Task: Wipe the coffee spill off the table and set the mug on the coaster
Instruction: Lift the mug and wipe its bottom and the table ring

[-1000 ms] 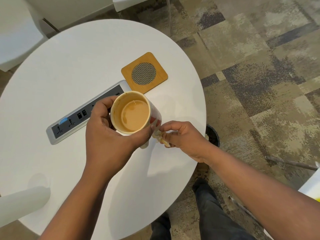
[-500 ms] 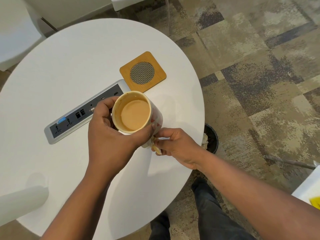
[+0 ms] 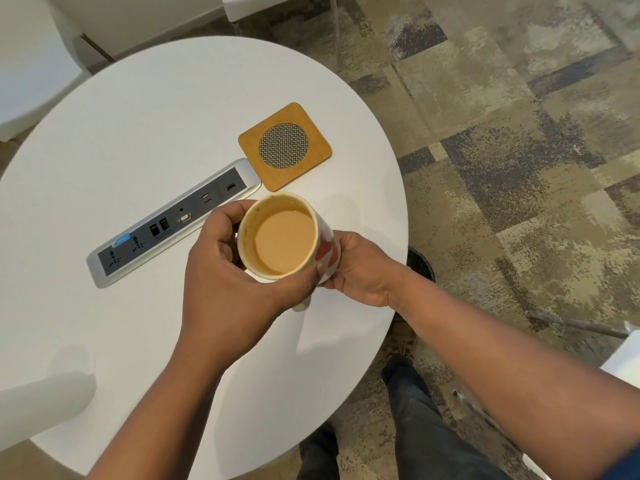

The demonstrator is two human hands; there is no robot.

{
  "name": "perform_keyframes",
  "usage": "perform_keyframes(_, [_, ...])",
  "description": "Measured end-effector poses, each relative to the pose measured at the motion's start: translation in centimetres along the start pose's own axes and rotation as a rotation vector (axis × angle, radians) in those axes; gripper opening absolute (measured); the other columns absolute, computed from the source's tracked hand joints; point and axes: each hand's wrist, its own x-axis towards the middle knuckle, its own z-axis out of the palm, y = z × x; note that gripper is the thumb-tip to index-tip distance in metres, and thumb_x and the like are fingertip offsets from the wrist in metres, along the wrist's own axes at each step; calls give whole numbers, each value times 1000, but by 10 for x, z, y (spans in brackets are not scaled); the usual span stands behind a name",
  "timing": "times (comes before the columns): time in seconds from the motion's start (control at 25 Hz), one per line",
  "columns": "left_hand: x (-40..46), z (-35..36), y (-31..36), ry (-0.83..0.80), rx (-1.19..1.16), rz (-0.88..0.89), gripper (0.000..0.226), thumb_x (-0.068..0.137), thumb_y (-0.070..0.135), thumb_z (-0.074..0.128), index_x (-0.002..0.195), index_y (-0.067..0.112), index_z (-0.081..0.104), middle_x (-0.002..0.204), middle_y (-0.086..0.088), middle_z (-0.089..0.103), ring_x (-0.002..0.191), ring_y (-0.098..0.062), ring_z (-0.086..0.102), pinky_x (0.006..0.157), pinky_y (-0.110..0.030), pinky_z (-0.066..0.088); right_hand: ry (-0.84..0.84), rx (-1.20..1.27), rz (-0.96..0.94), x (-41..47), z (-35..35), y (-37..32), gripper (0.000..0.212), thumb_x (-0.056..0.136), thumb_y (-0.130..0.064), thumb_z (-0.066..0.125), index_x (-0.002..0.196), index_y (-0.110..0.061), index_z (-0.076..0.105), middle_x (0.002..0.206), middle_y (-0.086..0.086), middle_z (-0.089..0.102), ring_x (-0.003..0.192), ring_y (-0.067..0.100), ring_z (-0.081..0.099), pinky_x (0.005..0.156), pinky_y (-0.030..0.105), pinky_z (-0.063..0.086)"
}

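Your right hand [image 3: 360,268] is now tucking against the white ceramic mug of milky coffee [image 3: 282,237], left hand [image 3: 221,271] gripping it; the square bamboo coaster [image 3: 284,146] is lying just beyond.

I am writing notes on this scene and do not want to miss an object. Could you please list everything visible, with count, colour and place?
table: one, white, round, centre-left
coaster: one, wooden with metal mesh centre, far right part of the table, bare
power strip: one, silver and dark grey, middle of the table
mug: one, white with red marks, holds light brown coffee, between both hands
carpet: patterned beige and grey, right
left hand: grips the mug
right hand: against the mug's side
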Motion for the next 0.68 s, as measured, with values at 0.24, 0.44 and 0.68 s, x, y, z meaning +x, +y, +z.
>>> perform_keyframes(0.24, [-1,0,1,-25,-1,-4,81,48,53,91,120,40,55,115,26,66,109,2,64,80,-13,53,58,157,-43,5,-3,2,34,102,3,42,129,-2,61,124,25,62,105,28,63,72,34,58])
perform_keyframes(0.44, [-3,5,3,-23,10,5,75,51,41,92,114,44,52,105,39,62,101,12,62,70,-5,48,35,271,-96,1,-12,2,35,99,6,45,123,-8,66,117,16,67,103,25,66,73,35,58])
perform_keyframes(0.68, [0,5,2,20,39,19,81,49,50,96,116,43,51,104,46,58,100,16,59,74,-3,46,25,352,-116,-14,-24,4,32,96,9,47,116,-6,68,103,10,73,89,20,70,78,33,59])
